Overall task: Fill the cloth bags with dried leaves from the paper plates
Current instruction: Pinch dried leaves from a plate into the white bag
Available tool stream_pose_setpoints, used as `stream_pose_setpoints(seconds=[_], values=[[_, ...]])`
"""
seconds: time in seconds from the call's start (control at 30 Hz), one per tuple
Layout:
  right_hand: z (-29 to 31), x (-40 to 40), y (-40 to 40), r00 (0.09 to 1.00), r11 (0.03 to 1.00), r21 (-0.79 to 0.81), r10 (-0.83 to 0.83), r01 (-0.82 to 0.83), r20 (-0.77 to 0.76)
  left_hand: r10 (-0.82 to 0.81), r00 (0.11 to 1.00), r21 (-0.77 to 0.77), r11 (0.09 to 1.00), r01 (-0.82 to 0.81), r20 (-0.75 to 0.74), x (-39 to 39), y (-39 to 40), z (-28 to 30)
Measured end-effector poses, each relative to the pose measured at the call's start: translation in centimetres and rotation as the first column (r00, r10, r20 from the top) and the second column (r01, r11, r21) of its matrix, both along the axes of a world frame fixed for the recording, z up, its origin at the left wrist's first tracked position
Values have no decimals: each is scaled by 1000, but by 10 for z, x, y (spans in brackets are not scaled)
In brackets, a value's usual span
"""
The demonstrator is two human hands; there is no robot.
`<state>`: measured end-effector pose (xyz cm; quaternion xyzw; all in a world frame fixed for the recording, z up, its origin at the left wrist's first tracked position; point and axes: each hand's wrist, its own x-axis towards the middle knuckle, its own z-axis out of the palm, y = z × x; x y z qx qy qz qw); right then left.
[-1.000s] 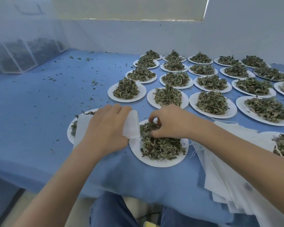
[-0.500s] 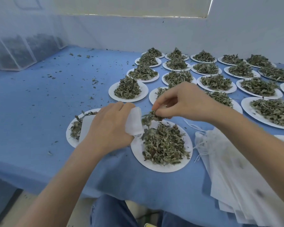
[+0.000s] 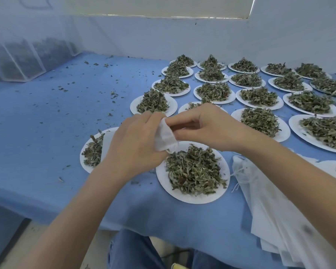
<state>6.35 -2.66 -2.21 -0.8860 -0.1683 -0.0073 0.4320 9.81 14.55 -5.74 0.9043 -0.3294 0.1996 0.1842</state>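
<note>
My left hand [image 3: 133,144] grips a small white cloth bag [image 3: 164,136] just above the near paper plate [image 3: 192,197], which carries a heap of dried leaves [image 3: 194,171]. My right hand [image 3: 204,126] has its curled fingertips at the bag's mouth; whether they pinch leaves or the bag's edge is hidden. The bag's body lies under my left hand, draped over a second plate [image 3: 85,162] with leaves at the left.
Several more paper plates heaped with leaves [image 3: 258,119] fill the blue table [image 3: 47,133] behind and to the right. A stack of empty white drawstring bags [image 3: 279,210] lies at the near right edge. Loose leaf bits litter the left side. Mesh-covered bins [image 3: 23,59] stand far left.
My right hand lifted a pinch of leaves off the near plate and carried it up and left to the bag's mouth. My left hand raised the bag opening slightly.
</note>
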Motion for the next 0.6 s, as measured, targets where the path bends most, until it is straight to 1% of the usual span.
stream_pose_setpoints(seconds=[0.07,0.13,0.17,0.2,0.27,0.3,0.33,0.4,0.43,0.47,0.5,0.53,0.57,0.6], values=[[-3,-1,2,992,995,54,-87,82,92,-11,1000,6,1000,11,14,0,-4,4],[-7,-1,6,966,988,48,-157,150,204,-8,1000,24,1000,7,25,-1,-9,6],[-7,-1,7,957,985,34,-173,169,232,-11,999,29,1000,10,32,-1,-12,7],[-8,-1,6,960,987,11,-160,162,230,-17,999,33,999,15,39,0,-14,7],[-6,-2,0,986,996,-40,-79,85,148,-28,998,55,998,25,57,1,-17,6],[-6,-4,-5,993,998,-33,-52,56,107,-31,997,76,997,25,70,1,-17,5],[-7,-6,-9,996,999,8,-54,53,78,-28,996,101,995,20,79,1,-16,4],[-9,-10,-20,992,989,93,-117,112,55,-16,997,155,988,3,82,2,-13,0],[-10,-12,-25,989,990,49,-137,134,57,-14,997,176,984,0,76,2,-12,-1],[-12,-13,-29,989,986,-91,-134,139,65,-11,998,193,981,-2,67,1,-11,-3],[-14,-14,-32,992,952,-279,-115,127,59,-5,998,212,977,-7,56,0,-11,-4],[-15,-16,-33,995,885,-455,-96,100,32,2,999,232,973,-13,47,-1,-11,-5],[-17,-17,-34,996,811,-581,-84,66,-5,7,999,246,969,-17,41,-1,-11,-6],[-19,-19,-34,995,756,-653,-87,38,-42,8,999,250,968,-17,36,-1,-11,-7]])
